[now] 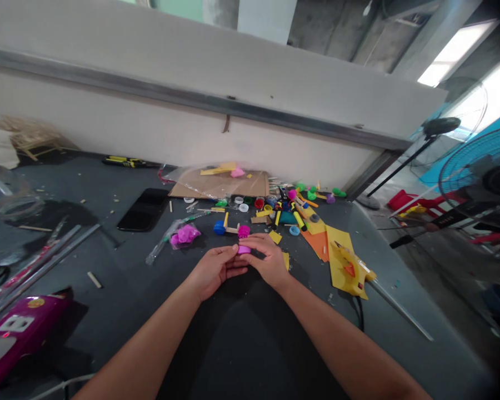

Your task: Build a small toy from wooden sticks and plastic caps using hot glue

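Near the middle of the dark table, my left hand (214, 270) and my right hand (267, 256) meet around a small lump of pink-purple modelling clay (244, 249). Fingers and thumbs of both hands are closed on it, and they hide part of its shape. Just beyond the fingertips sits a magenta round piece (244, 230), joined by a light stick to a blue bottle cap (219, 227) with a small yellow stick beside it. A clear bag of pink clay (185, 235) lies to the left of my hands.
A yellow glue gun (352, 272) rests on yellow paper at right. Black-and-yellow pliers (289, 211) lie among coloured caps and clay bits. Further left are a black phone (144, 209), glue sticks (45, 261) and a purple device (25, 333). Cardboard (216, 184) lies along the back wall.
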A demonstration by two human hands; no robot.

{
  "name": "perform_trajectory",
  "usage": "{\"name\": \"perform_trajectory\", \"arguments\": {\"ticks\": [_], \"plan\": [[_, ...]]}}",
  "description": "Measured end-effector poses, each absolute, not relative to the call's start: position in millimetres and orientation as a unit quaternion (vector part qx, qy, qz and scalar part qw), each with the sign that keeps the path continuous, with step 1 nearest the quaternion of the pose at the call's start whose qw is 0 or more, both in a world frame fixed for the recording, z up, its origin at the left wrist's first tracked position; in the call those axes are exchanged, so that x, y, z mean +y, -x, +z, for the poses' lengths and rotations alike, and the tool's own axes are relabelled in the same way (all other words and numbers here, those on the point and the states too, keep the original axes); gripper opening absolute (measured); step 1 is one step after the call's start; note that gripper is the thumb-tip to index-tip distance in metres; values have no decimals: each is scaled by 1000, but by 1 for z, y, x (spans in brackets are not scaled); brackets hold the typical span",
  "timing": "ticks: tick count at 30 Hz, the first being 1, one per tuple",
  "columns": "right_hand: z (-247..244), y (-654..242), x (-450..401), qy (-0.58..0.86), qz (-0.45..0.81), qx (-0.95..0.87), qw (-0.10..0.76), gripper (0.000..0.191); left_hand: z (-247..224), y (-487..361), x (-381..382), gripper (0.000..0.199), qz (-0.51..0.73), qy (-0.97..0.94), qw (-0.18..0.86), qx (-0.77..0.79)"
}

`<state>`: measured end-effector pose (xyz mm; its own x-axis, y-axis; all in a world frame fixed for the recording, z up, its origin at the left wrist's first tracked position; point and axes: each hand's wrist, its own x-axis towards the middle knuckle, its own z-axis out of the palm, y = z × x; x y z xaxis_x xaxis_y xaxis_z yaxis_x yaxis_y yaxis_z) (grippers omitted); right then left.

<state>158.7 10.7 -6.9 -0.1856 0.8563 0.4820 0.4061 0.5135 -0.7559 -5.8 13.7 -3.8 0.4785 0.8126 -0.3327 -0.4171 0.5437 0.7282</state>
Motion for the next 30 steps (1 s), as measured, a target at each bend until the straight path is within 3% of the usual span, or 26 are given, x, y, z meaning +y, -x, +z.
{"name": "perform_trajectory", "arguments": {"ticks": [10,16,22,30], "plan": [[-7,-163,13,392,358,-720,446,37,-5,6,12,23,365,-313,801,356],[-7,-160,13,421,305,-715,468,21,-4,3,10,27,369,-322,793,362],[-5,-160,11,420,283,-738,446,35,-3,4,11,17,383,-311,790,364],[-6,-158,12,435,243,-739,453,26,-5,3,10,20,400,-317,785,350]]}}
